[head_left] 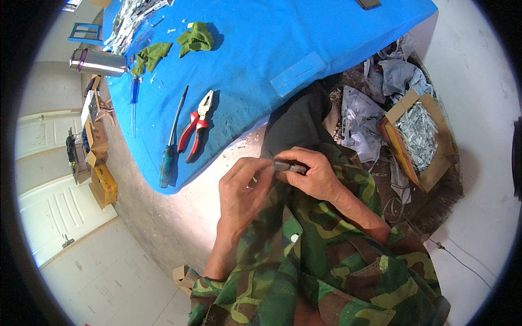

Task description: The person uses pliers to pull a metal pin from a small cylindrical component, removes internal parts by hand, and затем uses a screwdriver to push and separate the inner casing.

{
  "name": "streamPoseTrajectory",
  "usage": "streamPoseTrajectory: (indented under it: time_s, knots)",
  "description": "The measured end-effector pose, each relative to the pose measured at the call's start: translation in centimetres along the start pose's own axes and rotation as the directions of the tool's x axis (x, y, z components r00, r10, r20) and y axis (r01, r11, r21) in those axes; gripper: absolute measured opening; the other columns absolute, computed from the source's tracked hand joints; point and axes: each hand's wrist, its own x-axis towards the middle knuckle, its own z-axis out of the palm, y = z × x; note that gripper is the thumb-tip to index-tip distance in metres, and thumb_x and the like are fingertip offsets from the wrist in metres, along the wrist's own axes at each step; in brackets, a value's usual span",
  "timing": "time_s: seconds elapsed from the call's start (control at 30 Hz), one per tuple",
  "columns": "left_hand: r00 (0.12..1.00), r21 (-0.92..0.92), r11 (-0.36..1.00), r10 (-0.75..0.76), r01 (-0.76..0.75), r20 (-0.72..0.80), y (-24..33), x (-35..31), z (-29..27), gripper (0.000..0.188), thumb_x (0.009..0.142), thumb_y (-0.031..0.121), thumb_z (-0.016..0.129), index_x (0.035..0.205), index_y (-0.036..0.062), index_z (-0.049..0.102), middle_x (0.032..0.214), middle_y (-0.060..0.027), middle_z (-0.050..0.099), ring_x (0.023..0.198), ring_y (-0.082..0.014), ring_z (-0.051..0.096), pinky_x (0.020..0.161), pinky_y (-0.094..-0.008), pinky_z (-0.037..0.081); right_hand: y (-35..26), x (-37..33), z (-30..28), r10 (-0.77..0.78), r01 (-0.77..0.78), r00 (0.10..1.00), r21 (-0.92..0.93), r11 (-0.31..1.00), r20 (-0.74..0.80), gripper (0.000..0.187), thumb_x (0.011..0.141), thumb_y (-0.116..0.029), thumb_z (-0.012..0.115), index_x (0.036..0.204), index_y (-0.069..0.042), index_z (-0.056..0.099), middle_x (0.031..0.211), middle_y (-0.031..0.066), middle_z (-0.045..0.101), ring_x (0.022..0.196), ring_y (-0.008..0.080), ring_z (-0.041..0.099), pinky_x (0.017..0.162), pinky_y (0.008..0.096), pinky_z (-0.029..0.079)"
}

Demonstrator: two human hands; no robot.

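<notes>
Small grey piece (289,167) held between my two hands, in front of my camouflage jacket (326,261).
My right hand (316,175) grips the piece between thumb and fingers; my left hand (243,182) pinches its left end. Beyond, on the blue cloth (234,70), a screwdriver (165,167) lies just beside red-handled pliers (201,124); to the right, an open cardboard box (399,145) holds pale slivers (417,138). Farther off, two crumpled green cloths (196,39) lie near a steel cylinder (103,63).
</notes>
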Motion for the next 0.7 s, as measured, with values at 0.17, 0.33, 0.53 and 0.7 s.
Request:
streamPoseTrajectory:
  time_s: [0.17,0.33,0.53,0.7]
  knots:
    - [0.997,-0.021,0.997,-0.080,0.080,0.025,-0.2,0.0,0.0,0.008,0.091,0.000,0.070,0.099,-0.0016,0.073,0.089,-0.0085,0.070,0.071,-0.0138,0.065,0.062,-0.0258,0.050,0.0,0.1,-0.1,-0.013,0.014,1.000,-0.039,0.999,0.020,0.030,0.083,0.000,0.076,0.112,0.000,0.070,0.095,0.0080,0.068,0.084,0.0127,0.066,0.074,0.0280,0.053]
    - [0.994,-0.020,0.995,-0.098,0.099,0.040,-0.6,-0.1,0.1,0.007,0.092,-0.001,0.067,0.099,-0.0024,0.071,0.086,-0.0082,0.069,0.071,-0.0117,0.064,0.063,-0.0262,0.051,-0.3,0.1,-0.2,-0.005,0.008,0.999,-0.060,0.998,0.047,0.031,0.083,-0.001,0.076,0.113,0.001,0.069,0.094,0.0082,0.067,0.082,0.0138,0.066,0.073,0.0285,0.053]
    - [0.995,-0.004,0.995,-0.100,0.100,0.019,-1.4,-0.5,0.7,0.005,0.093,0.000,0.064,0.096,-0.0034,0.066,0.082,-0.0073,0.066,0.069,-0.0097,0.062,0.060,-0.0252,0.052,0.5,0.0,0.1,-0.030,0.031,0.999,-0.042,0.999,0.030,0.030,0.083,-0.002,0.080,0.112,0.000,0.071,0.097,0.0062,0.070,0.081,0.0107,0.064,0.070,0.0268,0.051]
    - [0.993,-0.007,0.994,-0.108,0.108,-0.051,-1.5,-1.0,1.5,0.006,0.094,0.002,0.062,0.095,-0.0034,0.064,0.081,-0.0061,0.064,0.067,-0.0089,0.061,0.056,-0.0246,0.050,0.7,-0.1,0.0,0.004,-0.002,0.997,-0.023,1.000,0.072,0.033,0.084,-0.002,0.078,0.116,0.001,0.069,0.101,0.0083,0.070,0.090,0.0140,0.068,0.078,0.0279,0.054]
